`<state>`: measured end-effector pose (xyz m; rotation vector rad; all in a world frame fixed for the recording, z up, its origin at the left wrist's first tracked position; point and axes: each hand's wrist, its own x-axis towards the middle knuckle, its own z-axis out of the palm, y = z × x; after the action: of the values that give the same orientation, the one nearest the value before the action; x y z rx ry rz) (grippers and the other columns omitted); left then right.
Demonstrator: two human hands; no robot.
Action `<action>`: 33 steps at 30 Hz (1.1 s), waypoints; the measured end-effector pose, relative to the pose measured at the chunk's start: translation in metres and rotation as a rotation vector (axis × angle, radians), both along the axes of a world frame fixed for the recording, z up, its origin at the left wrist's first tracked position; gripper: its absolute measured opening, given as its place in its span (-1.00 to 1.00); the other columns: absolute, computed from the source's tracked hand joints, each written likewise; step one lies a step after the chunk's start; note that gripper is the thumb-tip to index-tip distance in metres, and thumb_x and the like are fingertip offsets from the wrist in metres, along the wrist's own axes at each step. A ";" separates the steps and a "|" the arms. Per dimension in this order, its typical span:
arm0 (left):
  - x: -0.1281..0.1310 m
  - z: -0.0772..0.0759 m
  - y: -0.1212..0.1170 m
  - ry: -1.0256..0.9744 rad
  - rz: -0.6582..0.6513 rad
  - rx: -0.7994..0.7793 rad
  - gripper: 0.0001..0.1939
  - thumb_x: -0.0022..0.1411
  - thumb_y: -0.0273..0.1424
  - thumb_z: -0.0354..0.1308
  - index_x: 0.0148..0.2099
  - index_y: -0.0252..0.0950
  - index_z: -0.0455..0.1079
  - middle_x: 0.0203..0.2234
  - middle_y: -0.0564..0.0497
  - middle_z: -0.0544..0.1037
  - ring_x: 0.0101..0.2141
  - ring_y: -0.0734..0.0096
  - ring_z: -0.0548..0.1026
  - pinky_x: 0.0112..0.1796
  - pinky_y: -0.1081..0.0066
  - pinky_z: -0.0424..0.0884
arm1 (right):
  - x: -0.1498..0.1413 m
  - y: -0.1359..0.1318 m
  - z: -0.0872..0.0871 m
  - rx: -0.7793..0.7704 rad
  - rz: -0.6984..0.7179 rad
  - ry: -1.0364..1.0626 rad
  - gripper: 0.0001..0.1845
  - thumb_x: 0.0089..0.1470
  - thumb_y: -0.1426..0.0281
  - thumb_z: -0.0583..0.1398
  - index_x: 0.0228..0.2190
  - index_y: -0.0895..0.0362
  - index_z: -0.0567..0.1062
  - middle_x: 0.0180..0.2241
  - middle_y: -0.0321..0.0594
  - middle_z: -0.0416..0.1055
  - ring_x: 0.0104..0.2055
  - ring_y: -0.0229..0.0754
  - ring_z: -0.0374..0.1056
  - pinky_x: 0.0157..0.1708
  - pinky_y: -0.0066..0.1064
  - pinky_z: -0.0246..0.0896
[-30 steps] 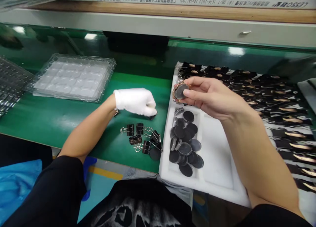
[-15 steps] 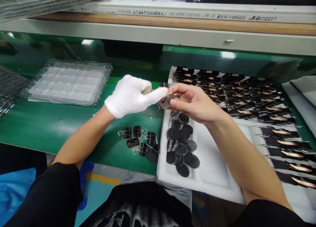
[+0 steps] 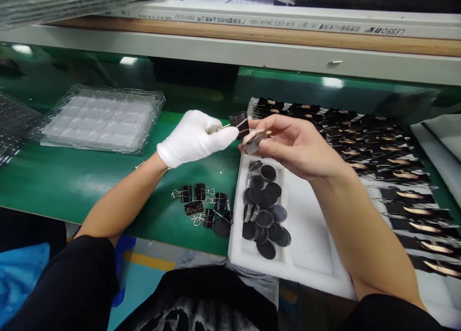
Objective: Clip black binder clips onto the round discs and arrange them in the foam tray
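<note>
My left hand, in a white glove, pinches a black binder clip by its wire handle. The bare fingers of my right hand are closed on a round disc with a gold-coloured edge piece. The clip is right beside the disc; whether they touch I cannot tell. Several loose binder clips lie on the green table, with a dark disc next to them. Below my right hand, a pile of round black discs fills the left compartment of a white foam tray.
Rows of black binder clips with gold-coloured pieces stand along the tray's right and back. Clear plastic blister trays are stacked at the left on the green table. A shelf edge crosses above the work area.
My right hand has shifted slightly right with the disc, away from my left hand. The binder clip has tilted and now shows more fully between the hands.
</note>
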<state>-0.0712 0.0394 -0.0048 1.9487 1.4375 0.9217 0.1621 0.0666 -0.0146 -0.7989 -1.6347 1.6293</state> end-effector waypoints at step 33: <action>-0.011 0.003 -0.012 0.940 -0.532 -0.521 -0.63 0.13 0.03 0.26 -0.16 -0.08 0.59 -0.52 0.09 0.55 -0.57 0.40 0.33 -0.46 0.35 0.08 | -0.002 0.024 -0.032 0.004 -0.371 0.156 -0.54 0.22 -0.16 0.23 -0.13 -0.08 0.53 -0.08 -0.24 0.58 0.11 0.02 0.50 -0.09 -0.16 0.53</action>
<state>-0.0825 0.0277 -0.0018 2.2208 1.2614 -0.6438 0.1603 0.0909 -0.0463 -0.8890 -1.2922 1.3868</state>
